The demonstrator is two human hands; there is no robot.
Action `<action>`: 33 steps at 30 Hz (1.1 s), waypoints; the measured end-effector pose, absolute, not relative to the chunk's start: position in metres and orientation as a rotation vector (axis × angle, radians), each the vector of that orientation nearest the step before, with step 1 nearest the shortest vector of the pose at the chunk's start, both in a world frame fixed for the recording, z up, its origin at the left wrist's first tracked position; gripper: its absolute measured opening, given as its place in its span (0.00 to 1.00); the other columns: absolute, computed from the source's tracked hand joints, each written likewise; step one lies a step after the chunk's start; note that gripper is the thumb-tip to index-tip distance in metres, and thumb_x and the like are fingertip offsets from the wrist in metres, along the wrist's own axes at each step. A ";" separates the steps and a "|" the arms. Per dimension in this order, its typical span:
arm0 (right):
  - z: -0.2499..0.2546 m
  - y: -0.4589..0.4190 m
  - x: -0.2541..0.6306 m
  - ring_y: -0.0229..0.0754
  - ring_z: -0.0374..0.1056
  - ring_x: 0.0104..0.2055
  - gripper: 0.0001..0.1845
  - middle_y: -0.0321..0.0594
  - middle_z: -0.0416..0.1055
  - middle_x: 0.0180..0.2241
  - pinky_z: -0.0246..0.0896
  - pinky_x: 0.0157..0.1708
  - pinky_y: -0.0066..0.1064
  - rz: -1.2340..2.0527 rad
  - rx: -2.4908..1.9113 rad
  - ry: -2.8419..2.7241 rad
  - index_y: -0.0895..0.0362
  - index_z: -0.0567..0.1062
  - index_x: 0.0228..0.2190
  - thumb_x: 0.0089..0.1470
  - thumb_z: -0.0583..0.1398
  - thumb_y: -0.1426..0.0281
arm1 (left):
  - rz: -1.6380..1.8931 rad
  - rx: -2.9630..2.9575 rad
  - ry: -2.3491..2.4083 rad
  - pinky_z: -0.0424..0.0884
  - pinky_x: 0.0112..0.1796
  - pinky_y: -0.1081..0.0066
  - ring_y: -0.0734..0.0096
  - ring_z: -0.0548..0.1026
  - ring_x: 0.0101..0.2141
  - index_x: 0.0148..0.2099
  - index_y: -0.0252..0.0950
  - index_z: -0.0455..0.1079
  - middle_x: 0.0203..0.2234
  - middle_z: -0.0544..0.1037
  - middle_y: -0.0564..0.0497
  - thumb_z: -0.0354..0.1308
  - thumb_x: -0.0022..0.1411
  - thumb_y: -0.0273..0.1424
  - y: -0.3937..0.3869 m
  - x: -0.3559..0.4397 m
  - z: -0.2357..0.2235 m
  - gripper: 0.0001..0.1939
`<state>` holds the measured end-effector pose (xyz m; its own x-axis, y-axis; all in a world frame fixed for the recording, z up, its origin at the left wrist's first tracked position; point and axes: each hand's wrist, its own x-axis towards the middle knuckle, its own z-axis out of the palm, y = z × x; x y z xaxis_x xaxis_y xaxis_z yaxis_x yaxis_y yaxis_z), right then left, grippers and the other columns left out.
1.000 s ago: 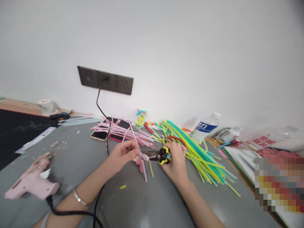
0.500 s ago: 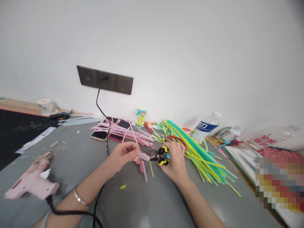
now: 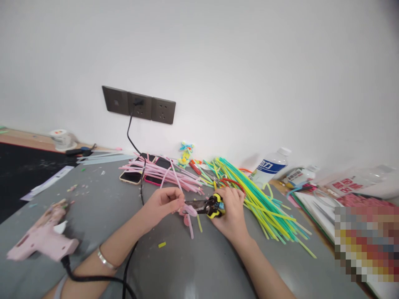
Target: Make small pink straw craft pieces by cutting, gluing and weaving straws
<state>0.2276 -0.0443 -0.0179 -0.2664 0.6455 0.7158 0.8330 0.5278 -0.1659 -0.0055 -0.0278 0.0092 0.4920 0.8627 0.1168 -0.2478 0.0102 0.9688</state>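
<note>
My left hand (image 3: 168,201) is closed in a pinch on a pink pipe cleaner (image 3: 190,211), bent into a small loop with a straight end pointing down. A rounded pink bit hangs just under the fingers. My right hand (image 3: 231,211) wraps around the handles of black-and-yellow pliers (image 3: 212,206). Their jaws point left and lie beside the pink loop, close to my left fingertips. Whether the jaws grip the pink strand I cannot tell. Behind my left hand spreads a bundle of pink pipe cleaners (image 3: 168,174).
Yellow and green pipe cleaners (image 3: 264,203) lie right of my right hand. A pink glue gun (image 3: 46,238) rests at left, its black cord (image 3: 90,280) crossing under my left arm. Phones (image 3: 131,177) lie under the pink bundle. A bottle (image 3: 271,166) and small figure (image 3: 185,154) stand near the wall.
The pliers' jaws have come together and now sit slightly above and behind the pink loop, where before they were spread around it. Both hands have barely moved.
</note>
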 end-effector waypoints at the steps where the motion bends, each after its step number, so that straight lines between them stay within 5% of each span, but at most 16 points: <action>1: -0.018 -0.044 0.228 0.47 0.62 0.36 0.18 0.37 0.66 0.32 0.49 0.40 0.39 -0.313 -1.198 -2.005 0.53 0.64 0.38 0.44 0.58 0.78 | 0.960 1.273 0.618 0.58 0.27 0.75 0.78 0.61 0.22 0.27 0.34 0.66 0.18 0.66 0.57 0.65 0.56 0.44 -0.028 -0.006 0.009 0.19; 23: -0.017 -0.044 0.228 0.53 0.63 0.43 0.25 0.44 0.66 0.40 0.53 0.46 0.48 -0.329 -1.172 -1.951 0.53 0.61 0.46 0.45 0.59 0.75 | 1.034 1.223 0.631 0.55 0.27 0.74 0.77 0.59 0.22 0.27 0.34 0.66 0.19 0.64 0.58 0.64 0.57 0.42 -0.024 -0.009 0.003 0.18; 33: -0.019 -0.041 0.234 0.54 0.63 0.44 0.27 0.44 0.66 0.42 0.53 0.46 0.47 -0.284 -1.230 -1.884 0.52 0.62 0.47 0.44 0.62 0.73 | 1.368 0.941 0.727 0.58 0.27 0.74 0.76 0.59 0.23 0.26 0.37 0.62 0.19 0.62 0.59 0.63 0.56 0.36 -0.013 -0.014 0.005 0.14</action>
<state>0.2342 -0.0409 -0.0188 -0.1587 0.6435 0.7488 0.8358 0.4913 -0.2451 -0.0142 -0.0133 0.0049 0.0948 0.9909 0.0960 -0.4744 -0.0398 0.8794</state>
